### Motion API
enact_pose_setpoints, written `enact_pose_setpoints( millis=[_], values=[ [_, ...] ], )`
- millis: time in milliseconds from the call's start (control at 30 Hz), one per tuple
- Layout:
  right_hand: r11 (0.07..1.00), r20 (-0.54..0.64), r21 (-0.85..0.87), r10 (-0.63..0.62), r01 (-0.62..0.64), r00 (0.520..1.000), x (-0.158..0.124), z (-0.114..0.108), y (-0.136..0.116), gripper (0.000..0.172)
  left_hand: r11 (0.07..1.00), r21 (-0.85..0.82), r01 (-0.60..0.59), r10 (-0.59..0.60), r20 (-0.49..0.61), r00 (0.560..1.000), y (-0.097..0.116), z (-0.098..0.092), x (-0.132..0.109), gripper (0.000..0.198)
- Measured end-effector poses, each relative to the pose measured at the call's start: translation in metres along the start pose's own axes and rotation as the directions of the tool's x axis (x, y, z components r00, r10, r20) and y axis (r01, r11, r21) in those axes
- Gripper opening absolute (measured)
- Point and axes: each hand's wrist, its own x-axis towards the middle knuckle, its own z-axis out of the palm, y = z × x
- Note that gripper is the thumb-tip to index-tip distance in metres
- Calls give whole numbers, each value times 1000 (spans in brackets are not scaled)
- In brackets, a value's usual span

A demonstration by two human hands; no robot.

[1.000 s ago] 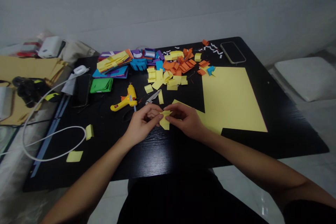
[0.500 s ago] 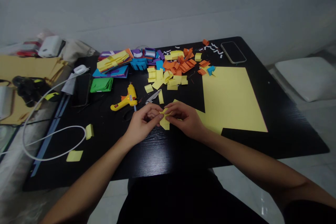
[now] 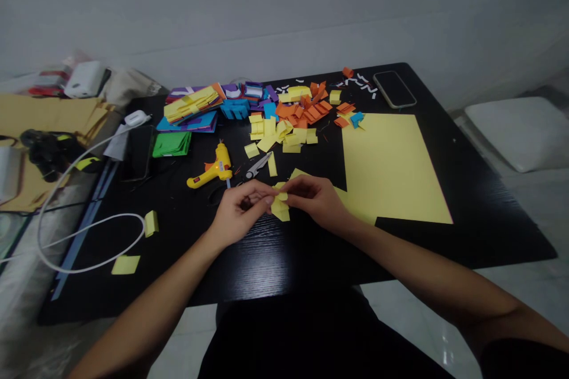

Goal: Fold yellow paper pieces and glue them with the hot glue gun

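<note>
Between my hands is a small folded piece of yellow paper (image 3: 280, 211), held a little above the dark table. My left hand (image 3: 242, 207) pinches it from the left with thumb and index finger. From the right, the fingertips of my right hand (image 3: 316, 201) press together on its upper part. Partly hidden behind my left hand lie scissors (image 3: 258, 166) with a grey blade pointing up right. A yellow glue gun (image 3: 215, 168) rests left of them. Just beyond my fingers is a narrow yellow paper strip (image 3: 272, 164).
A large yellow sheet (image 3: 395, 166) covers the table's right part. Loose yellow and orange paper pieces (image 3: 302, 112) are heaped at the back, beside stacked coloured paper (image 3: 193, 106). A phone (image 3: 395, 89) lies back right. Green paper (image 3: 172, 144) and a looped white cable (image 3: 91, 228) are left.
The yellow paper has turned slightly between my fingers, and more of its folded upper part shows. My right fingers have closed in on it. Everything else stays in place.
</note>
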Motion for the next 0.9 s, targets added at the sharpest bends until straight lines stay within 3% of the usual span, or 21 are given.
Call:
enact_pose_setpoints(
  millis=[233,400,567,767,900],
  values=[
    [998,-1,56,1,-1,1000,-2,2,-4,26,987,163,-9,23,-81,996,-11,-1,-2,6],
    [996,-17,75,56,-54,998,-3,3,-3,41,986,168,-22,39,-101,994,-15,-3,-1,5],
    [1000,-69,-17,-10,9,998,-3,5,1,35,985,168,-26,45,-110,993,-12,-1,-1,9],
    [988,-94,-119,-110,99,989,-6,7,1,25,990,-101,102,-108,-55,993,-8,2,2,24],
    [978,-82,-177,-126,110,989,-7,7,-2,17,979,-49,197,-195,29,980,-7,0,2,21]
  ],
)
